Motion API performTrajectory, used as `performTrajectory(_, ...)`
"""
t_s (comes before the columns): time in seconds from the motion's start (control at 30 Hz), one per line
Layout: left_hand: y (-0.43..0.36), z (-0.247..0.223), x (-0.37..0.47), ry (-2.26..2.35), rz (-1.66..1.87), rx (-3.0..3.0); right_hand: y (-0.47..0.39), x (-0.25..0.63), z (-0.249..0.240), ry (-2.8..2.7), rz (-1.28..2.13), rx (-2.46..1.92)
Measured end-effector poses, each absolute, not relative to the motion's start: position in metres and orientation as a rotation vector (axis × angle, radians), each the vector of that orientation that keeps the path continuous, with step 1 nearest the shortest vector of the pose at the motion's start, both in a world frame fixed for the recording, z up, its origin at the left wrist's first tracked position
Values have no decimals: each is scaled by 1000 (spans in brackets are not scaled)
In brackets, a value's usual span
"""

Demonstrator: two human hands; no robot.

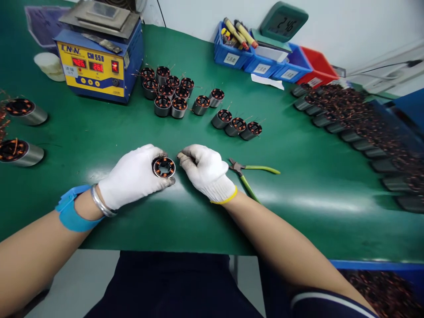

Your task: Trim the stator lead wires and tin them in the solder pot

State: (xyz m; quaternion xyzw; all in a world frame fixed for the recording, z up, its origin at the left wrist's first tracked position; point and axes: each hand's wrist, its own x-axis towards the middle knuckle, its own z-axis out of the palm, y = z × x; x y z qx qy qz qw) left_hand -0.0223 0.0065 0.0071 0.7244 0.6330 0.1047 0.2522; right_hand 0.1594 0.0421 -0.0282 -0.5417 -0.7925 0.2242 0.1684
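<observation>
A metal-rimmed, orange-wound ring core (164,175) is held, open end up, in the left of the hands (136,176).

One camera sits on the person's head. It looks forward and down over the green tabletop (205,225). It is quite close, so the left hand (135,179) and right hand (207,170) show near the middle. The person's dark clothes (165,287) fill the bottom. The white wall (195,13) is farther off, at the top. The view is wide, reaching far to both sides.
</observation>
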Motion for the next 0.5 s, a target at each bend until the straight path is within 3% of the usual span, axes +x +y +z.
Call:
performTrajectory(0.3,6,8,-25,1670,318,1947,45,169,2,-2367,806,-1820)
performTrajectory(0.5,7,13,-23,1746,264,1865,42,149,-11,-2104,897,-1285)
